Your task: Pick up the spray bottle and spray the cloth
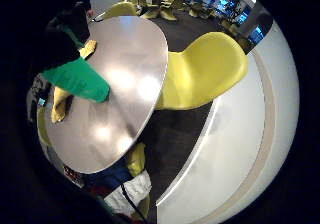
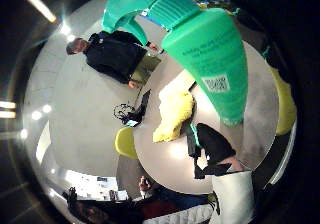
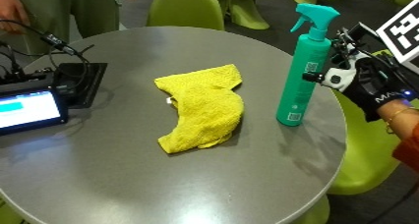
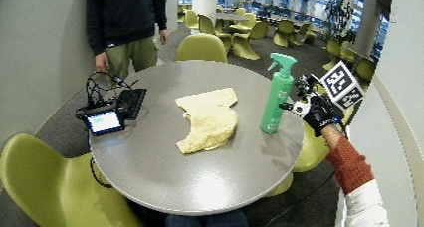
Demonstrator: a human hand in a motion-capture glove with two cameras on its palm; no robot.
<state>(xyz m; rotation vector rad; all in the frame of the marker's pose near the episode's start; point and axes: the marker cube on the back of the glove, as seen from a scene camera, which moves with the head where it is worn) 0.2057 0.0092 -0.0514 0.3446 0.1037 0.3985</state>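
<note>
1. The teal spray bottle is standing upright near the edge of the round grey table, on the side where the gloved right hand is coming in, so it is sitting within easy reach of that hand.
2. The yellow cloth is lying crumpled and flat towards the middle of the table, well apart from the bottle. The bottle's nozzle is pointing roughly towards the cloth's side, which looks handy for spraying once the bottle is lifted.
3. A small screen with cables is sitting at the far edge, away from both.
4. The gloved hand is hovering just beside the bottle's upper body, off the table edge, palm turned towards it, wrist level.
5. From the thumb-side palm view the bottle is filling much of the frame, so the palm is very close to it.
6. I cannot tell whether the fingers are already curling round the bottle or are apart from it; I would judge this as the reach just before the grasp.
</note>
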